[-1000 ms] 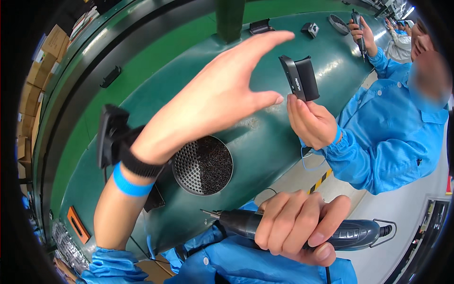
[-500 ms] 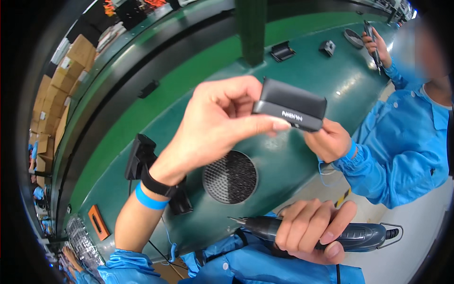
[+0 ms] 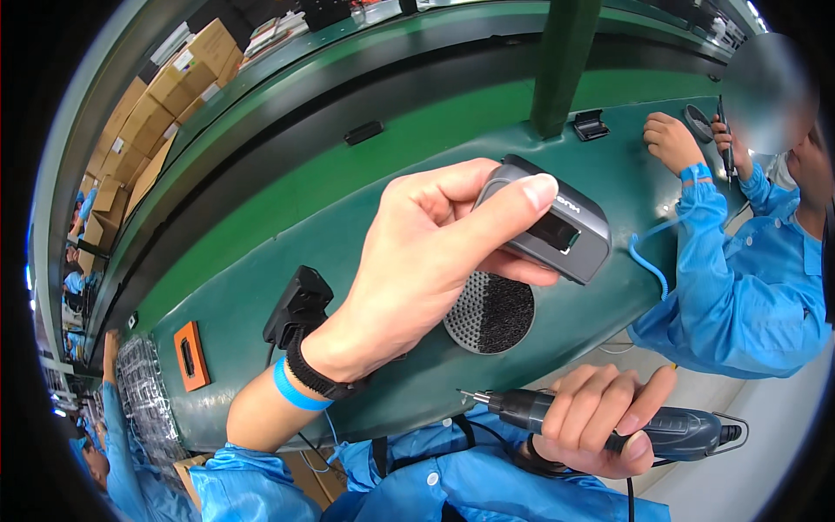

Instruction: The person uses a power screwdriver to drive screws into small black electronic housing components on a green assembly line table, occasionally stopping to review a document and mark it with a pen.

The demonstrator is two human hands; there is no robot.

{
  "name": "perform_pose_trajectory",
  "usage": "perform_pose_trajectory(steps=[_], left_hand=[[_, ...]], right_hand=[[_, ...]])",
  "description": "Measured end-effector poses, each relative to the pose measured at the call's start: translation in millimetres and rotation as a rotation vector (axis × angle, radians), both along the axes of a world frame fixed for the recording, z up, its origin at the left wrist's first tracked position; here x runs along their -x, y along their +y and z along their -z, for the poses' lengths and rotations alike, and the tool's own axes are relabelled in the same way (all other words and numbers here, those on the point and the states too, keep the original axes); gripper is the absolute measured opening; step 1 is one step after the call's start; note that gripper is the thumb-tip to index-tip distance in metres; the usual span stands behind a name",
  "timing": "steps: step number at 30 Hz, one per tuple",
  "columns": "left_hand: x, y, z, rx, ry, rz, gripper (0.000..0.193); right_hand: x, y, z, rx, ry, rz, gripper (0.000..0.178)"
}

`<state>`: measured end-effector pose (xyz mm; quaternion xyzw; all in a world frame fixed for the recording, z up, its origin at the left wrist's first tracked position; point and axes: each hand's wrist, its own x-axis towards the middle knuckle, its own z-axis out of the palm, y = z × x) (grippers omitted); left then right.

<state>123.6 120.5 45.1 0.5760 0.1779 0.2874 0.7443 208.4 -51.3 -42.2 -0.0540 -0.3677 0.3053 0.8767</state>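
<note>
My left hand [image 3: 444,235] pinches a dark grey plastic device housing [image 3: 578,228] between thumb and fingers above the bench. A small rectangular opening shows in its near face. In my right hand [image 3: 600,413] is a black electric screwdriver [image 3: 674,428], fingers wrapped round its body and the bit pointing left. Below the housing lies a round dish [image 3: 474,322], its bumpy grey base partly covered by small black screws [image 3: 511,313]. A black stand-like fixture [image 3: 300,304] is just left of my left wrist, which partly hides what lies beside it.
On the right, a co-worker in blue [image 3: 726,270] holds another electric screwdriver [image 3: 726,148]. A black part [image 3: 591,124] lies near the green post [image 3: 565,70]. Another black part [image 3: 364,132] rests further back. At left are an orange block [image 3: 191,357] and clear plastic trays [image 3: 148,391].
The co-worker's hand has let go of the housing and drawn back. My left hand has turned the housing, bringing its windowed face into sight. The view has shifted, too.
</note>
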Motion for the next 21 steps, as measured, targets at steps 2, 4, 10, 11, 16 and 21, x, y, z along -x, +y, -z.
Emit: perform_pose_trajectory(steps=[2,4,10,11,16,21], left_hand=[[6,1,0,-0.008,-0.007,0.003,0.032],[11,1,4,-0.017,-0.013,0.010,0.029],[31,0,24,-0.097,-0.108,-0.014,0.018],[36,0,24,-0.090,-0.096,-0.004,0.023],[43,-12,27,-0.191,-0.221,-0.103,0.033],[58,-11,33,-0.261,-0.343,-0.123,0.026]], right_hand=[[4,-1,-1,0.014,-0.020,-0.008,0.019],[8,-1,-1,0.013,-0.029,-0.015,0.019],[17,1,-4,0.037,-0.044,-0.051,0.020],[18,1,-5,0.048,-0.044,-0.052,0.020],[21,4,-5,0.058,-0.039,-0.065,0.020],[26,6,-5,0.057,-0.036,-0.057,0.021]])
